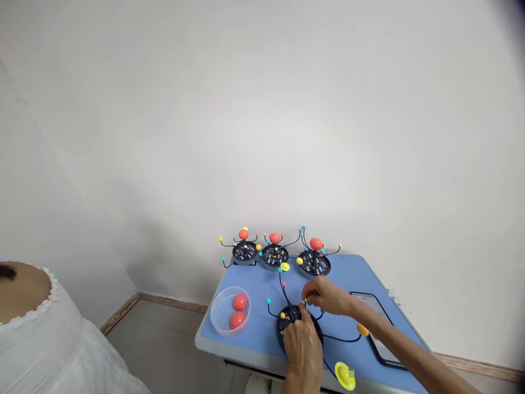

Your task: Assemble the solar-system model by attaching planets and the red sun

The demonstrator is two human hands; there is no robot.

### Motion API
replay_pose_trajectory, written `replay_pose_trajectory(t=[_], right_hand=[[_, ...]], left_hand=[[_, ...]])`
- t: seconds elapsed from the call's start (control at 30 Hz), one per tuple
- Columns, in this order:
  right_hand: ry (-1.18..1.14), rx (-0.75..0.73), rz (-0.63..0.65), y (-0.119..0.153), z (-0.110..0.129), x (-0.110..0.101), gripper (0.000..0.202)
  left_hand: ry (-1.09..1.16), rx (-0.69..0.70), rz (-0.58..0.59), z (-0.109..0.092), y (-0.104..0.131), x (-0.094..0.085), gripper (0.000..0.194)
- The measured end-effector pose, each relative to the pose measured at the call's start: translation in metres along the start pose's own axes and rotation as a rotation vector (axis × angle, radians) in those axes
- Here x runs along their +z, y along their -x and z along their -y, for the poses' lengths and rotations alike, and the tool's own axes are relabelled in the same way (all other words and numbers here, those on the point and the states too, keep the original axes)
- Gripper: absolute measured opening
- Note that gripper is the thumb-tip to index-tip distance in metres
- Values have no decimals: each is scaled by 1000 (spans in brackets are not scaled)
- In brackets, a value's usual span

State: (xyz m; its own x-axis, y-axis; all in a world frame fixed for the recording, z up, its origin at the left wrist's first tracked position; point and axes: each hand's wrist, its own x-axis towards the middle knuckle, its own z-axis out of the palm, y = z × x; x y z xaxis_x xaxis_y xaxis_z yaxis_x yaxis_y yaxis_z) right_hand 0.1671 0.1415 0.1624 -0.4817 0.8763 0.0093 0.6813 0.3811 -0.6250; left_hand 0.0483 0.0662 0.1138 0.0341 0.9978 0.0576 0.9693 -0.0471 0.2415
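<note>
A solar system model with a round black base point(280, 335) stands near the front of the table. Curved black arms with coloured balls spread from it, among them a yellow ringed planet point(343, 376) and an orange ball point(362, 329). My left hand point(302, 345) rests over the base and grips it, index finger stretched toward its middle. My right hand point(326, 295) has its fingers pinched together at a short arm tipped with a small yellow ball point(305, 300). The fingertips partly cover that arm.
Three similar models with red centre balls point(274, 238) line the table's back edge. A clear round tub point(218, 323) at left holds two red balls point(240, 301). A tablet or large phone point(381, 334) lies under my right forearm. At far left is a person in white clothing point(69, 345).
</note>
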Motion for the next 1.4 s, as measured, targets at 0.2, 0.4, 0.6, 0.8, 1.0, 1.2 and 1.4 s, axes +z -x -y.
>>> replay_pose_trajectory(t=[0.2,0.4,0.6,0.8,1.0,1.2,1.4], right_hand=[[-15,41,38,-1,1,-2,32],[-12,52,22,-3,-2,2,31],[20,27,13,-3,-2,3,30],[102,-39,-3,0,2,0,28],[241,-170,-19,7,5,2,31],[410,-253,31,10,4,4,34],[537,-245,74,9,9,2,29]], left_hand=[[-27,4,-42,1,-2,4,47],[-56,13,-97,-1,-2,7,46],[-57,7,-92,-1,-4,6,43],[-47,13,-83,-1,-4,7,42],[-40,-7,-107,-1,-5,10,31],[-31,-26,-107,-2,-7,12,30],[-25,-28,-94,-1,-6,9,36]])
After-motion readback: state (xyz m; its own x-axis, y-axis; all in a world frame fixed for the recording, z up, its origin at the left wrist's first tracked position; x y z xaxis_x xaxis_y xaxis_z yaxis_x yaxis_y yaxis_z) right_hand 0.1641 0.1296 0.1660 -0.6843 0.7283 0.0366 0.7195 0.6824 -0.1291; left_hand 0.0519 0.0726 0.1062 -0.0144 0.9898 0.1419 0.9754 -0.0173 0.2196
